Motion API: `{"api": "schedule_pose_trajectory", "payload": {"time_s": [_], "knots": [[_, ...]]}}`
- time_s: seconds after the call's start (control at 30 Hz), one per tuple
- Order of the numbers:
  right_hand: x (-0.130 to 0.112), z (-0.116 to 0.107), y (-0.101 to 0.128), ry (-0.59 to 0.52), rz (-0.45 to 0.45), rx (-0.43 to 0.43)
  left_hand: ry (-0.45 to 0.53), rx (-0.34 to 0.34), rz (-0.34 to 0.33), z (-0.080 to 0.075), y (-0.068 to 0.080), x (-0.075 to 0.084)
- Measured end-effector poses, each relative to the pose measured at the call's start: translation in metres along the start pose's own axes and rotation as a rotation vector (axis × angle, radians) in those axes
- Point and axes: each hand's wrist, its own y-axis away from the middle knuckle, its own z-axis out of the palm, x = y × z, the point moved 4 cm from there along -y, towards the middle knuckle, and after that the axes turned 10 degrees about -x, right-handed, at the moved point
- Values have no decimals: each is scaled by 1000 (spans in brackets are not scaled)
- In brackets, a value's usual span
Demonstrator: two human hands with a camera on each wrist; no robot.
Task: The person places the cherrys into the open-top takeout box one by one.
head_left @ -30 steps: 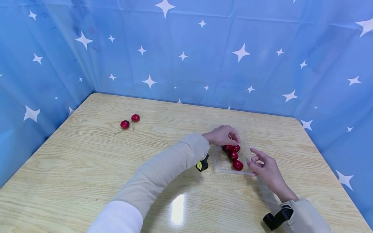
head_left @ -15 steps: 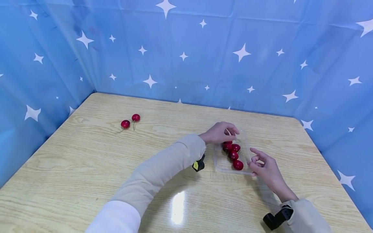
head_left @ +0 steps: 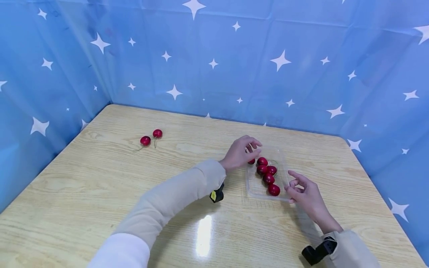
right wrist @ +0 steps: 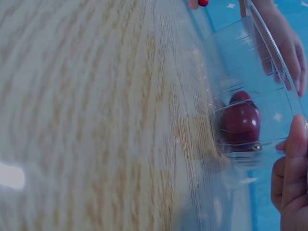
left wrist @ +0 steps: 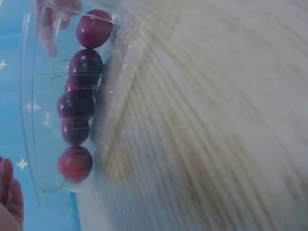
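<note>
A clear plastic tray (head_left: 255, 188) sits right of the table's middle with several red cherries (head_left: 268, 178) in a row inside it. My left hand (head_left: 250, 149) hovers at the tray's far left corner with loosely curled fingers and holds nothing; one cherry (head_left: 251, 161) lies just under its fingertips. My right hand (head_left: 292, 184) rests against the tray's near right rim with relaxed fingers. The left wrist view shows the cherries (left wrist: 79, 103) through the tray wall (left wrist: 29, 96). In the right wrist view, a cherry (right wrist: 240, 120) sits behind the wall, next to my fingers (right wrist: 291, 168).
Two more cherries (head_left: 145, 140) with stems lie on the wooden table (head_left: 100, 193) at the far left. Blue star-printed cloth (head_left: 214, 67) walls in the table at the back and on both sides. A black wrist camera (head_left: 216, 195) sits under each sleeve.
My left hand has lifted off the cherries in the tray and drawn back to the left, leaving them inside. The right hand has stayed at the tray's rim.
</note>
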Motion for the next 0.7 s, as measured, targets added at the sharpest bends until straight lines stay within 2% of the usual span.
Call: {"api": "schedule_pose_trajectory", "payload": {"time_s": [0.07,0.13,0.7], "knots": [[0,0,0,-3,-1,1,-2,65,10,-6,4,-3],[0,0,0,-7,1,4,-12,92,10,-11,8,-6],[-2,-2,1,2,16,-12,-83,123,-31,-66,53,-18]]}}
